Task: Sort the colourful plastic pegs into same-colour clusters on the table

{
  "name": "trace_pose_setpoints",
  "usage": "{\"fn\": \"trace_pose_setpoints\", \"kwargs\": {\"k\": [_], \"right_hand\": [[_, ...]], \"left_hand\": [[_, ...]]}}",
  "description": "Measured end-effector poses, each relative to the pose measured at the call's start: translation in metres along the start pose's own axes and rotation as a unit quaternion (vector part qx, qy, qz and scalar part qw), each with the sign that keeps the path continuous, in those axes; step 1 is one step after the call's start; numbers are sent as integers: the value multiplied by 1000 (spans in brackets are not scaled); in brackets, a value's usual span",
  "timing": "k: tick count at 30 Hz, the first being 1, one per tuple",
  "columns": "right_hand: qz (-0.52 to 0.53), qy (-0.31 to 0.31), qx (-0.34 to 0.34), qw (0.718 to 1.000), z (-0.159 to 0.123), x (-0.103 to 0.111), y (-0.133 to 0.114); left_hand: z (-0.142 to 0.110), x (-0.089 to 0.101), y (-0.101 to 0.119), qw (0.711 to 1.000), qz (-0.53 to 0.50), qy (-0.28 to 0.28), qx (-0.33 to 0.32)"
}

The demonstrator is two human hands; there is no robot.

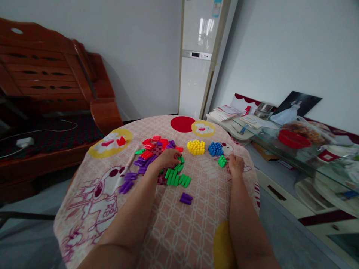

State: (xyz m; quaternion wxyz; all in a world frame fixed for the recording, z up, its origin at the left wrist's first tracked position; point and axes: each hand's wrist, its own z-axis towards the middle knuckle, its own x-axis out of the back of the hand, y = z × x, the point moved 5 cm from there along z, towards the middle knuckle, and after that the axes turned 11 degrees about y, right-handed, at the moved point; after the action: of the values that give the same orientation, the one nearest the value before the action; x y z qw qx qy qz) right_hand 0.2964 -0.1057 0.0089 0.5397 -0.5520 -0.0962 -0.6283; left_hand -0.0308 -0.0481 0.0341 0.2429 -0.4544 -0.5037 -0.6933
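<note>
Small plastic pieces lie in colour groups on the patterned tablecloth. My left hand (169, 158) reaches into the mixed pile, its fingers closed at a green piece (181, 160). Beside it are more green pieces (172, 177), red pieces (147, 154) and purple pieces (142, 163). My right hand (236, 163) rests with curled fingers at the right edge of a small green cluster (222, 161); anything within those fingers is hidden. Just behind that cluster stand a tight blue bunch (215, 149) and a yellow bunch (196, 147).
A lone purple piece (186, 198) lies near the table's middle, and a red one (121, 141) at the far left. To the right is a glass-topped cabinet (263, 136) with papers and a red bowl (294, 139). A wooden bench (42, 74) stands at left, an air conditioner (196, 82) behind.
</note>
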Motion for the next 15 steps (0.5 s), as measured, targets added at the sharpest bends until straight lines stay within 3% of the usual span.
{"fn": "trace_pose_setpoints", "kwargs": {"k": [4, 7, 9, 15], "right_hand": [[38, -1, -48, 998, 0, 0, 4], [49, -10, -62, 997, 0, -2, 5], [51, -11, -66, 996, 1, -4, 5], [24, -10, -36, 999, 1, -5, 5]], "left_hand": [[-4, 6, -3, 1000, -12, -11, -16], [-14, 1, -12, 991, 27, -134, 4], [-20, -2, -14, 982, 36, -185, 4], [-23, -3, -3, 981, 58, -174, -65]]}}
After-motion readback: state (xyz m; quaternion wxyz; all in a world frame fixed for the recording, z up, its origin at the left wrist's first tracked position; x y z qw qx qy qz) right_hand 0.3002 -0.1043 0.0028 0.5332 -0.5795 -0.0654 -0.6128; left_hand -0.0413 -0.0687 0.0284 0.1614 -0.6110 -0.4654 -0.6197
